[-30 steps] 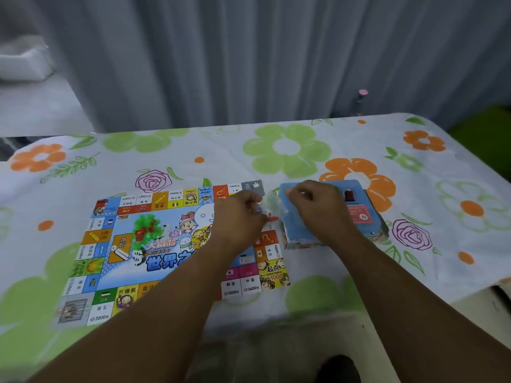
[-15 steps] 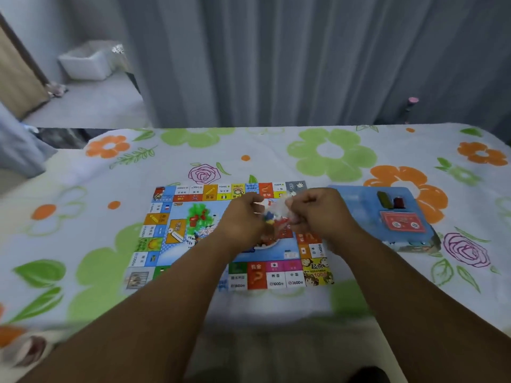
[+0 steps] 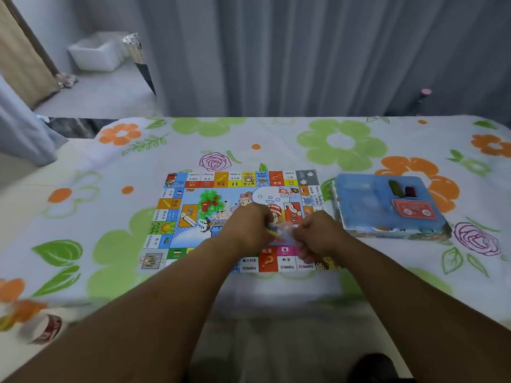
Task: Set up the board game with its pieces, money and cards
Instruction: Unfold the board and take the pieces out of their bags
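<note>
The colourful game board (image 3: 193, 211) lies flat on the flowered tablecloth (image 3: 276, 139). Above its near right part my left hand (image 3: 249, 228) and my right hand (image 3: 318, 233) both pinch a small clear plastic bag (image 3: 283, 232) with little coloured pieces inside. The bag's contents are blurred. To the right of the board sits the blue game box (image 3: 365, 205), holding a red card deck (image 3: 414, 210) and some dark small pieces (image 3: 401, 187) at its far right.
A grey curtain (image 3: 304, 51) hangs behind the table. A white tub (image 3: 94, 55) stands on the floor at the far left. A blurred roll of tape (image 3: 44, 327) lies at the near left edge of the table.
Both hands have carried the small bag left from above the blue box to over the board and nearer to me. The view has shifted left, and the box now shows fully.
</note>
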`<state>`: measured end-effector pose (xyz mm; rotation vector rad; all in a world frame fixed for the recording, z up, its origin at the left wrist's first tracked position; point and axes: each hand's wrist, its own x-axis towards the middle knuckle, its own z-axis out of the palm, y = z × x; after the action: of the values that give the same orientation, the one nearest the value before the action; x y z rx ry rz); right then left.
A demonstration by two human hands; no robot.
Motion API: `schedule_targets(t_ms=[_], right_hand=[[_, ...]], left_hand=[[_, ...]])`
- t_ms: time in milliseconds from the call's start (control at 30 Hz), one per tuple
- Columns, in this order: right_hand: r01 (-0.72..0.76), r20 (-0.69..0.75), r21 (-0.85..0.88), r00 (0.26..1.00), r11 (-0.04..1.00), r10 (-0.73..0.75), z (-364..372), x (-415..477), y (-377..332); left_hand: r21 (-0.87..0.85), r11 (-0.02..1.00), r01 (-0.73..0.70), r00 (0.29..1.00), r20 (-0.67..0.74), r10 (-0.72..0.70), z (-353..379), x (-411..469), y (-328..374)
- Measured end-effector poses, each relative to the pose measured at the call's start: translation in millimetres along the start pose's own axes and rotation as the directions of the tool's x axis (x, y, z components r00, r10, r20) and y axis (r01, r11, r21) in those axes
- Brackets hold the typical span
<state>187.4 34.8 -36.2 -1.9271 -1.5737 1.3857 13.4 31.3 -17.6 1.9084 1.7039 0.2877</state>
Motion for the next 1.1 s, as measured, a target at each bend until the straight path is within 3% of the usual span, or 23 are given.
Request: schedule_targets(t_ms=[167,267,333,1100], right_hand=[[0.071,0.061,-0.177,0.996,0.982,-0.061,-3.9,1.0,10.5],[0.253,0.148,-0.473,0.967,0.844,-0.206,-2.1,1.5,21.0],[0.284,0.136,-0.564,0.958,0.775,-0.253,1.7,3.2,28.2],[0.339,0.070,-0.492,0.933,0.802,-0.352,-1.3,0.7,34.9]], left_hand=[[0.057,0.997,-0.051,0.998,0.033,0.049,11.0,1.2,8.0],[0.077,0.994,-0.081,0.996,0.037,0.078,14.6,3.7,11.2],[0.071,0.993,-0.091,0.996,0.026,0.089,15.9,5.0,12.8],[-0.039,0.957,-0.287,0.958,0.014,0.288,3.0,1.6,23.3]])
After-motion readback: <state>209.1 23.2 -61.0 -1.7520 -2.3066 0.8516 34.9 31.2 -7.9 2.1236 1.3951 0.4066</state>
